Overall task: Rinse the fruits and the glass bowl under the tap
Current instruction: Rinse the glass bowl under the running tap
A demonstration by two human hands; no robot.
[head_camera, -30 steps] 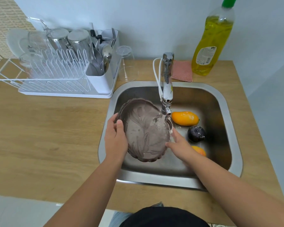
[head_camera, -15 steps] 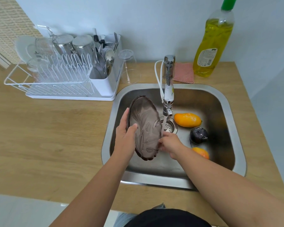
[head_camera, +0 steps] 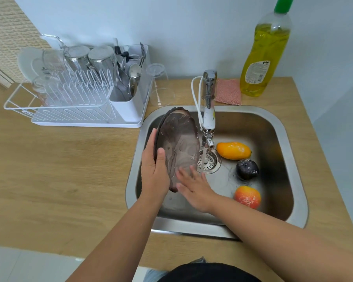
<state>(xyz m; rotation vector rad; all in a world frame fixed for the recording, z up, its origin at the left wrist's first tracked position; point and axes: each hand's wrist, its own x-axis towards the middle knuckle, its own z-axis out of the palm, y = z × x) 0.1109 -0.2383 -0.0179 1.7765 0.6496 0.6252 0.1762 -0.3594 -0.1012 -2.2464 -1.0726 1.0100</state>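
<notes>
The left hand (head_camera: 154,176) holds the bowl (head_camera: 177,147) on its edge over the sink (head_camera: 300,169). The right hand (head_camera: 194,188) rubs it with flat, spread fingers. Three fruits (head_camera: 233,150) lie in the sink.

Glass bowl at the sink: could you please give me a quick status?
Left hand grips glass bowl, tilted on edge. Right hand open against it. Bowl beside tap stream. Nothing blocking.

Bare sink floor (head_camera: 228,186) lies open at six o'clock of the tap (head_camera: 208,119), hemmed at three by mango (head_camera: 233,150), plum (head_camera: 247,168), seemingly a peach (head_camera: 247,196), at nine by the tilted glass bowl (head_camera: 178,147).
</notes>
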